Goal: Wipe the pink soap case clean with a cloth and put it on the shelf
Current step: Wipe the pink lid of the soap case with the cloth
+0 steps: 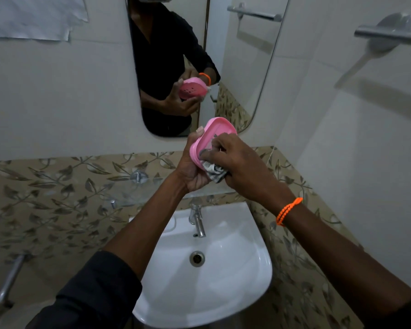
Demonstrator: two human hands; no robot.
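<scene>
While the left hand (192,170) grips the pink oval plastic soap case (214,136) above the white ceramic basin (235,269), the right hand (237,165) clenches a grey patterned cloth (215,173) against it.

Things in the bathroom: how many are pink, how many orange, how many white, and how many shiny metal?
Pink: 1, the soap case
Orange: 1, the wristband
White: 1, the sink
Shiny metal: 3, the tap, the drain and the towel bar
Total: 6
</scene>
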